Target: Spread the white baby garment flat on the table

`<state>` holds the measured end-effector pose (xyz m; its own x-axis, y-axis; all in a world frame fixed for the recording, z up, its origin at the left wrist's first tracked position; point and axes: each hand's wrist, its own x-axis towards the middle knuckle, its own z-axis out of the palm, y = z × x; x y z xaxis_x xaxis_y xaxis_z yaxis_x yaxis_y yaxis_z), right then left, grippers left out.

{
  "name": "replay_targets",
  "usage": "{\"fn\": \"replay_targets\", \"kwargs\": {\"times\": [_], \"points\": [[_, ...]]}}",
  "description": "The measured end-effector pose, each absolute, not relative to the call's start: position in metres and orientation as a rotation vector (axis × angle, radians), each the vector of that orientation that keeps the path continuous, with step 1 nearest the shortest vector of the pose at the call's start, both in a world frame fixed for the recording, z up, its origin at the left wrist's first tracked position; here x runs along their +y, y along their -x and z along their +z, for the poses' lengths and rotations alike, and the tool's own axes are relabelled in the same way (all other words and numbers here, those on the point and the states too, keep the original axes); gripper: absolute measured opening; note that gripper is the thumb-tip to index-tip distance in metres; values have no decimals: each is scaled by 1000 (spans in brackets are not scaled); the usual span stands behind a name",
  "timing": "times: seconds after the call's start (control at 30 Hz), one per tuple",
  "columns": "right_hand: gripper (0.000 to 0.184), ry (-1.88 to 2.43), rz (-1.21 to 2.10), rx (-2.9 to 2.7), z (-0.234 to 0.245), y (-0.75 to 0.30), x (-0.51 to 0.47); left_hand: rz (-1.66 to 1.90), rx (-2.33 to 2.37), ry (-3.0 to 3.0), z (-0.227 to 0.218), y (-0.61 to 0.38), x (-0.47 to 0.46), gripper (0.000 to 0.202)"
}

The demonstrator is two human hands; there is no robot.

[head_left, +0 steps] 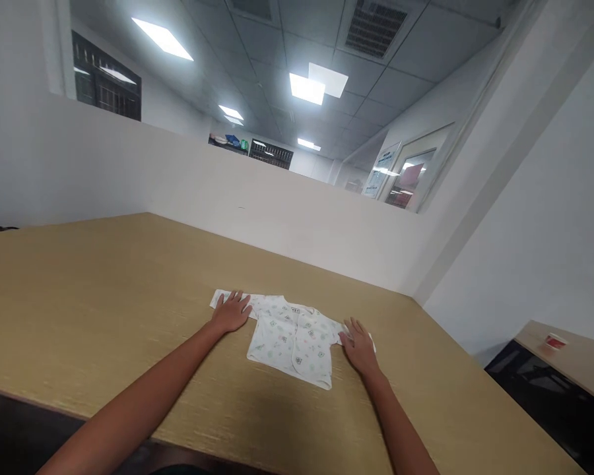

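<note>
A small white baby shirt (pixel 292 340) with a pale green print lies spread flat, front up, on the light wooden table (pixel 103 297). My left hand (pixel 231 311) rests palm down on the shirt's left sleeve, fingers spread. My right hand (pixel 359 346) lies flat on the right sleeve, covering most of it. Neither hand grips the cloth; both press it onto the tabletop.
A white partition wall (pixel 277 211) runs along the table's far edge and meets a white wall at the right. A second table (pixel 574 359) with a small red-and-white cup (pixel 555 342) stands at the far right, across a dark gap.
</note>
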<state>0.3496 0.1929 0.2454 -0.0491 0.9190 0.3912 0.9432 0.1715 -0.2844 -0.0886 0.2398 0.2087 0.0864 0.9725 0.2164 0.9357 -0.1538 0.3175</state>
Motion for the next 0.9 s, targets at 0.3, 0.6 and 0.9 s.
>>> {"fn": "replay_targets", "kwargs": {"times": [0.3,0.6,0.9], "points": [[19,1272,347,-2256,249,-232,76,774,2001,-2249,215,100,245,42],[22,1296,268,-2288,227,-226,66,827,1932,-2263,210,99,248,41],[29,1291,268,-2260,226,-224,67,814,1905,-2267,207,100,250,39]]}}
